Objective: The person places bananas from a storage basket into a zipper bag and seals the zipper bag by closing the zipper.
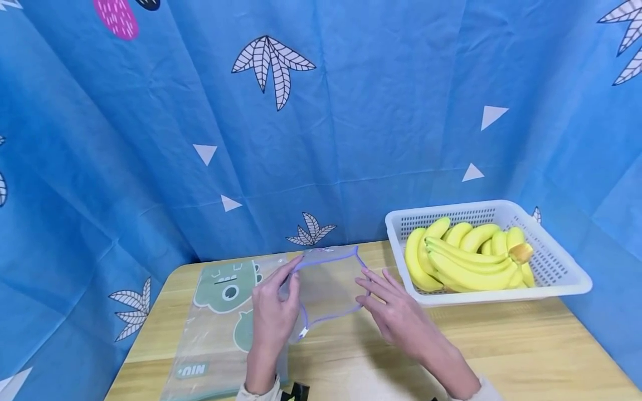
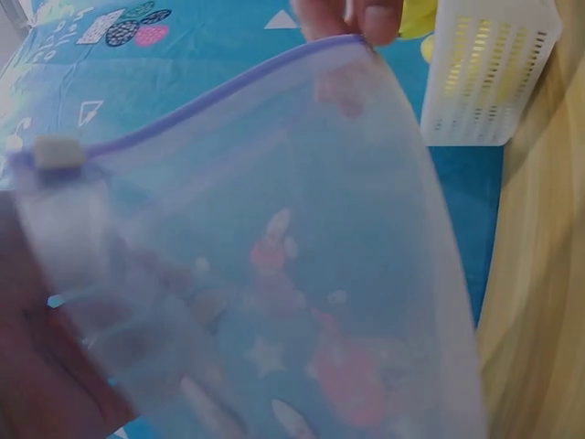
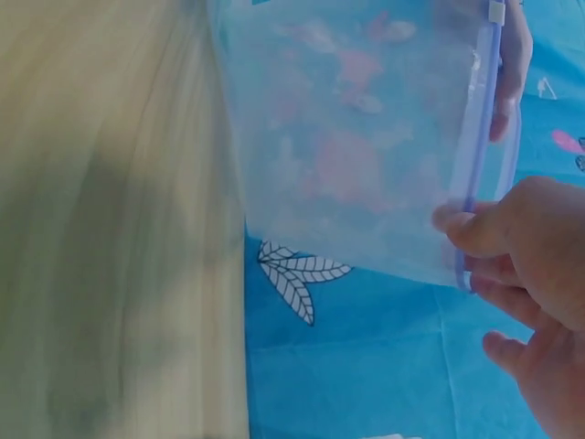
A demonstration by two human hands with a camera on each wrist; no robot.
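A translucent zip bag (image 1: pixel 328 318) with a purple zip edge is held up between both hands, its mouth spread apart. My left hand (image 1: pixel 273 314) grips the bag's left side, near the white slider (image 1: pixel 303 332). On the opposite side, my right hand (image 1: pixel 401 317) pinches the purple edge between thumb and fingers, plain in the right wrist view, with other fingers loosely spread. Pink and white prints show on the bag (image 2: pixel 352 375) in the left wrist view, where the slider (image 2: pixel 59 153) sits at one end of the zip.
A second clear bag with green dinosaur prints (image 1: pixel 228 287) lies flat on the wooden table (image 1: pixel 501 345), left of the hands. At the right stands a white slotted basket (image 1: pixel 567 278) with several yellow bananas (image 1: pixel 466 267). Blue patterned cloth (image 1: pixel 351 139) hangs behind and along both sides.
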